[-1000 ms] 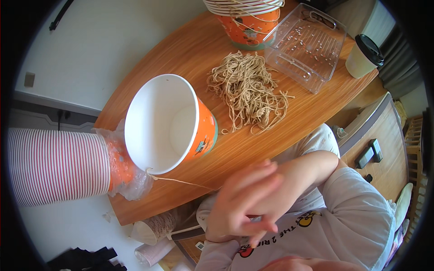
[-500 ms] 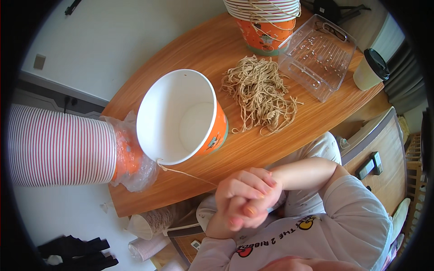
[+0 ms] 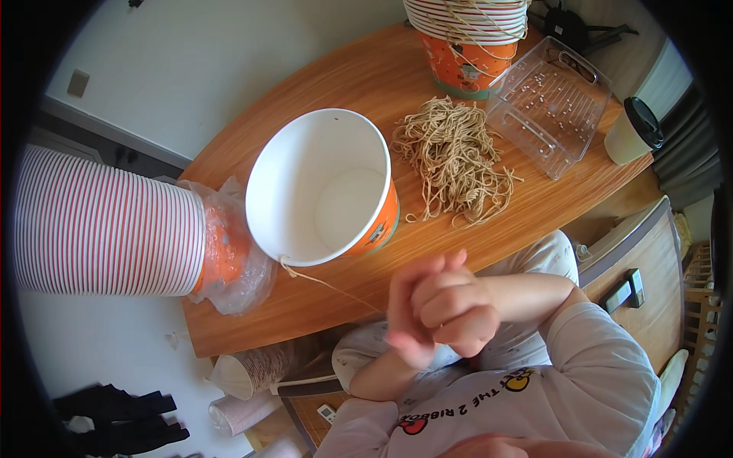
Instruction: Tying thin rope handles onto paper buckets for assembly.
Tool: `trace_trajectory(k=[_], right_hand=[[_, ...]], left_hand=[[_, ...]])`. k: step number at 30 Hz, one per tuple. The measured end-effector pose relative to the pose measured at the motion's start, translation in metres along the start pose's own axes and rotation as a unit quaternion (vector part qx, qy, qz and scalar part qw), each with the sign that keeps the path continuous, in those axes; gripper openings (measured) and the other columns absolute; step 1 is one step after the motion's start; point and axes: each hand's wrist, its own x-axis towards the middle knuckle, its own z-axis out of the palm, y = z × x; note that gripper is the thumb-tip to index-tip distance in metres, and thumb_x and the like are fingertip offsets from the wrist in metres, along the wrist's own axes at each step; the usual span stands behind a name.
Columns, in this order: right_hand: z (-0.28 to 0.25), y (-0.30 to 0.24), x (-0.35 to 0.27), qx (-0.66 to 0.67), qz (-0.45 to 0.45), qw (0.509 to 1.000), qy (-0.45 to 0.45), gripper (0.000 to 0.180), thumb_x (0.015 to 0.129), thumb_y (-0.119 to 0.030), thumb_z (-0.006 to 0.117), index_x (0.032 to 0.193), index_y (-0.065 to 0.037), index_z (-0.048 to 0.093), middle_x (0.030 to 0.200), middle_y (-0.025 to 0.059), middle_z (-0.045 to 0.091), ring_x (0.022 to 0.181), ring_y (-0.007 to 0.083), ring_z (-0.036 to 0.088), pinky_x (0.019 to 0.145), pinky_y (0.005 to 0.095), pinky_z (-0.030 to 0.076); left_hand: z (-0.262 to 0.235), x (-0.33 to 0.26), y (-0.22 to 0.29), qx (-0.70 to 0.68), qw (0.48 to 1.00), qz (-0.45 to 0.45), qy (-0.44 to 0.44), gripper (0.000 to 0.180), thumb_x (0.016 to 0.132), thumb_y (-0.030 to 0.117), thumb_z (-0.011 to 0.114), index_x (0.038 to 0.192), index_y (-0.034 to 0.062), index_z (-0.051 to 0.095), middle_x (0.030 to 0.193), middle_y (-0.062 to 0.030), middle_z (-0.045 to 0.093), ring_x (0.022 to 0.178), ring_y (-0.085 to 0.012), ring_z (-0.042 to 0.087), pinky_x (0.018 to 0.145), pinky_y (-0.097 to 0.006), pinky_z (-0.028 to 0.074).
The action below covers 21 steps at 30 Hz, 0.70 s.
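Right hand (image 3: 458, 313) curled into a fist against the left hand (image 3: 405, 313), whose fingers are half open; can't tell if either grips the cord (image 3: 336, 288). Both are near-right of the bucket (image 3: 317, 183); cord ties to its near rim. Table (image 3: 305, 84): narrow wood strip on bucket's near side, wider stretch beyond it to the curved edge. Wrapped stack (image 3: 107, 225) blocks bucket's left; cord pile (image 3: 462, 160) just right. Tray (image 3: 527, 137) farther right, wall (image 3: 191, 61) behind.
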Motion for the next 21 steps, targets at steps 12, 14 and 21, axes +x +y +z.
trace_trajectory(k=[12, 14, 21], right_hand=[[0.0, -0.01, 0.001, 0.155, 0.11, 0.974, -0.123, 0.045, 0.095, -0.036, 0.053, 0.063, -0.003, 0.055, 0.067, 0.0097, 0.06, 0.069, 0.0311, 0.061, 0.078, 0.0427, 0.048], [0.0, -0.016, 0.005, 0.164, 0.161, 0.966, -0.115, 0.039, 0.096, -0.026, 0.051, 0.064, -0.004, 0.055, 0.064, 0.0092, 0.057, 0.063, 0.0295, 0.059, 0.072, 0.0419, 0.048], [-0.003, -0.023, 0.015, 0.0, 0.31, 0.947, -0.08, 0.044, 0.093, -0.02, 0.049, 0.05, -0.009, 0.045, 0.05, 0.001, 0.045, 0.054, 0.0182, 0.047, 0.068, 0.0285, 0.048]], left_hand=[[0.021, -0.045, -0.015, 0.019, 0.986, 0.084, 0.146, 0.039, 0.096, 0.039, 0.036, 0.087, 0.0015, 0.043, 0.064, -0.0118, 0.052, 0.06, -0.0265, 0.056, 0.062, -0.035, 0.05], [0.025, -0.049, -0.018, 0.022, 0.975, 0.108, 0.193, 0.04, 0.096, 0.036, 0.035, 0.077, 0.0034, 0.047, 0.06, -0.0111, 0.052, 0.059, -0.0265, 0.057, 0.062, -0.035, 0.049], [0.039, -0.023, -0.01, 0.048, 0.944, 0.031, 0.326, 0.029, 0.097, 0.025, 0.046, 0.077, 0.0059, 0.055, 0.076, -0.014, 0.063, 0.074, -0.0251, 0.065, 0.068, -0.031, 0.054]])
